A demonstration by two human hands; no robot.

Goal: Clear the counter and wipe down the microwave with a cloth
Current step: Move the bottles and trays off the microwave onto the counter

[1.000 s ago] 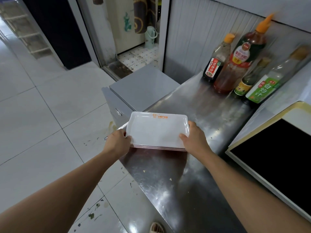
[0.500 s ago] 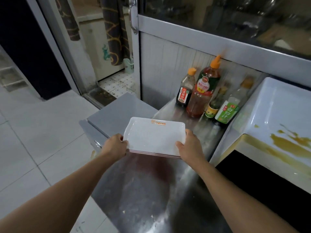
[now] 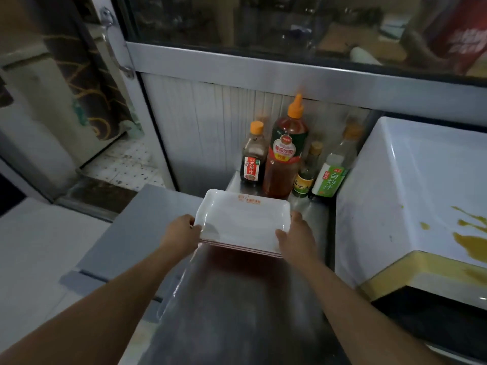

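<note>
I hold the stack of white trays [image 3: 243, 223] above the steel tabletop [image 3: 237, 306]; left hand [image 3: 181, 234] and right hand [image 3: 296, 239] fingers clamped on its ends, near the stained microwave [image 3: 411, 196].

The stack of white trays [image 3: 243, 225], gripped at its short ends by the left hand [image 3: 181, 234] and right hand [image 3: 296, 237], has been carried along the steel counter [image 3: 237, 312] toward the sauce bottles [image 3: 287, 159]; its far edge now seems almost against them.
</note>
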